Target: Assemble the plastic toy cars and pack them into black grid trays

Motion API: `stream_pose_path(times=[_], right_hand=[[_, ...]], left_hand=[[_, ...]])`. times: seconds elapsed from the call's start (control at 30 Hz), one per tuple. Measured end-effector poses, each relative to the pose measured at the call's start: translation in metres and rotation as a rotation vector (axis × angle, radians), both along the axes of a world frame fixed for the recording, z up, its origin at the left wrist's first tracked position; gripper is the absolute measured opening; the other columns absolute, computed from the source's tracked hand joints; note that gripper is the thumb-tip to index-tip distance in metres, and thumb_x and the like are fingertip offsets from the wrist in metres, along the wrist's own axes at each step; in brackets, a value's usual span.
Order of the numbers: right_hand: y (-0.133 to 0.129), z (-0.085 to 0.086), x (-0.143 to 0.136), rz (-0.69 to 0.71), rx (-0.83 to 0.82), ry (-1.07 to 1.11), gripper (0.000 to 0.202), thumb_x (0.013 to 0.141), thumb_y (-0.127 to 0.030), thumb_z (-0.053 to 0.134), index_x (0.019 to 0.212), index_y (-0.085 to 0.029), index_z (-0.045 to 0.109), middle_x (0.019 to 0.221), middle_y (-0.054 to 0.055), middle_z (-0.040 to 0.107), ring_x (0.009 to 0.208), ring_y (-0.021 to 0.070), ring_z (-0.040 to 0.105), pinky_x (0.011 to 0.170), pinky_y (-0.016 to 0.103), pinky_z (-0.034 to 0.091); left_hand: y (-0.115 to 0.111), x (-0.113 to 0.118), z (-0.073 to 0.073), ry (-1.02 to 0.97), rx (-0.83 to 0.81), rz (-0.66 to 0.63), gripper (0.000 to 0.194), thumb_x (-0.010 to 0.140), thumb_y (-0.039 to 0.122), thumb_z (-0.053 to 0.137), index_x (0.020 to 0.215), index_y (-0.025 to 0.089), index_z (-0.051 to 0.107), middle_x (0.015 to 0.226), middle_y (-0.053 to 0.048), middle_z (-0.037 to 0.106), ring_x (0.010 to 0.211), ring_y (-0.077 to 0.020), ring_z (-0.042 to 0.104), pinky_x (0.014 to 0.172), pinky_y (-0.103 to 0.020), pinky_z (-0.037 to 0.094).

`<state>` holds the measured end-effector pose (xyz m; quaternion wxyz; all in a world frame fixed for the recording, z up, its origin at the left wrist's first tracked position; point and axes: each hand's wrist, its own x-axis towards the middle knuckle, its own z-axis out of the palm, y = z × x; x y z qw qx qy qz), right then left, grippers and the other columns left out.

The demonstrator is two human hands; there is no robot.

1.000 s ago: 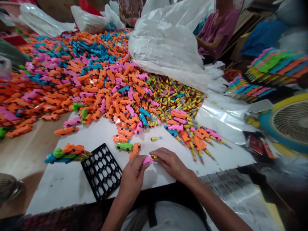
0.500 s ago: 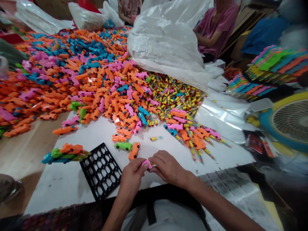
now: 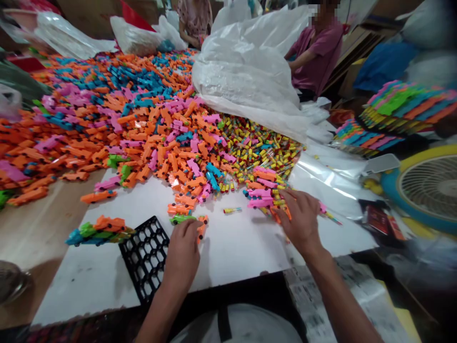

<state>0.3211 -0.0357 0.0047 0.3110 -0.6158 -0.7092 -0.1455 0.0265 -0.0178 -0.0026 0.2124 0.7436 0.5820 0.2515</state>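
Observation:
My left hand (image 3: 183, 252) is at the front of the white sheet, its fingers closed around the near side of an orange toy car (image 3: 203, 226). Partly behind those fingers lies a green toy car (image 3: 181, 218). To the right, my right hand (image 3: 302, 220) reaches over a cluster of toy cars fitted with yellow tubes. At its fingertips is a pink toy car (image 3: 260, 203), its nose pointing left; the hand hides its other end. A single yellow tube with a clear tip (image 3: 232, 210) lies between my hands.
A black honeycomb tray (image 3: 148, 257) lies left of my left hand, beside stacked toy cars (image 3: 103, 229). Heaped loose cars (image 3: 143, 133) and yellow tubes (image 3: 257, 147) cover the back. A white plastic bag (image 3: 246, 71), a fan (image 3: 432, 186) and two other people are beyond.
My hands have parted from around the pink toy car. The right hand has carried it right to the cluster; the left has moved left to the orange car.

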Motion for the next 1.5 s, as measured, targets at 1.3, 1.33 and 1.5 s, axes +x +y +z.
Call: stream_pose_path(times=[1.3, 1.33, 1.5], right_hand=[[-0.018, -0.034, -0.093, 0.44, -0.651, 0.844, 0.018, 0.094, -0.025, 0.049, 0.112, -0.021, 0.05, 0.099, 0.005, 0.061, 0.089, 0.0158, 0.059, 0.08, 0.031, 0.05], [-0.019, -0.032, -0.091, 0.449, -0.622, 0.786, 0.016, 0.095, -0.024, 0.048, 0.11, -0.021, 0.052, 0.099, 0.005, 0.06, 0.089, 0.0161, 0.058, 0.08, 0.031, 0.05], [-0.019, -0.026, -0.09, 0.534, -0.493, 0.648, 0.012, 0.096, -0.021, 0.046, 0.105, -0.021, 0.054, 0.096, 0.007, 0.061, 0.09, 0.0178, 0.057, 0.079, 0.031, 0.049]], left_hand=[[-0.008, 0.006, -0.019, -0.074, 0.004, -0.328, 0.022, 0.093, 0.029, 0.046, 0.104, 0.02, 0.062, 0.094, -0.007, 0.069, 0.088, -0.0199, 0.062, 0.079, -0.034, 0.05], [-0.01, 0.006, -0.019, -0.099, -0.014, -0.302, 0.023, 0.093, 0.031, 0.046, 0.105, 0.02, 0.062, 0.093, -0.007, 0.069, 0.088, -0.0198, 0.062, 0.078, -0.033, 0.05], [-0.012, 0.007, -0.014, -0.117, -0.068, -0.284, 0.024, 0.094, 0.034, 0.044, 0.102, 0.02, 0.062, 0.091, -0.006, 0.068, 0.088, -0.0198, 0.062, 0.078, -0.032, 0.05]])
